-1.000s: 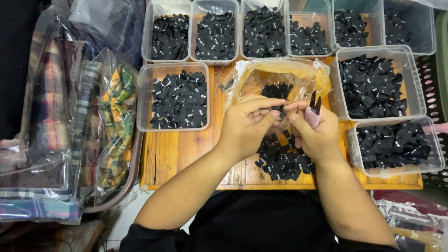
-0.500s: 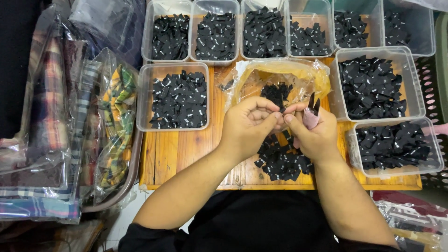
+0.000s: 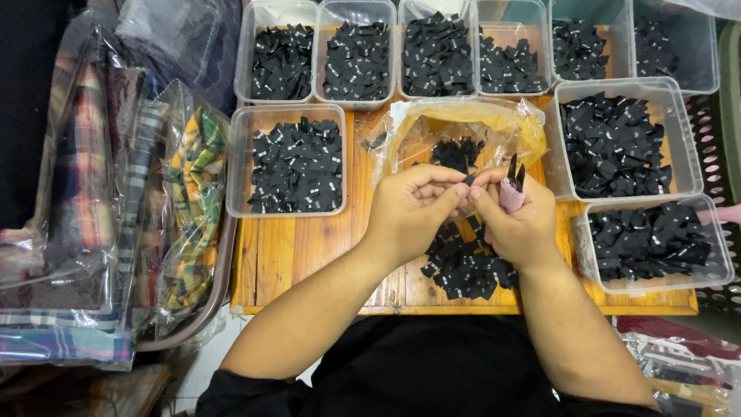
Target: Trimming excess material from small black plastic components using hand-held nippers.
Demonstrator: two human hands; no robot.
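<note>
At the far left we see checked fabric folded in clear plastic bags (image 3: 93, 224), stacked beside the wooden slatted desk (image 3: 301, 255). On the desk's left part stands a clear rectangular plastic tub of small black fabric labels (image 3: 292, 160), and behind it a row of similar clear tubs (image 3: 432, 50) runs along the back edge, each filled with the same black labels. Near the middle, our left hand (image 3: 409, 212) is curled, its thumb and fingertips pinched on a small black label (image 3: 468, 180) that it shares with our right hand (image 3: 515, 220), the two hands touching at the fingertips above the desk. The right hand also keeps a few black labels fanned upright (image 3: 514, 167) between its fingers, one of which wears a pink wrap. Just behind the hands lies a crumpled yellowish clear plastic bag (image 3: 494, 123) with more labels inside, and below them a loose heap of black labels (image 3: 463, 266) rests on the desk. To the right stand two further clear tubs (image 3: 683, 166), likewise filled.
</note>
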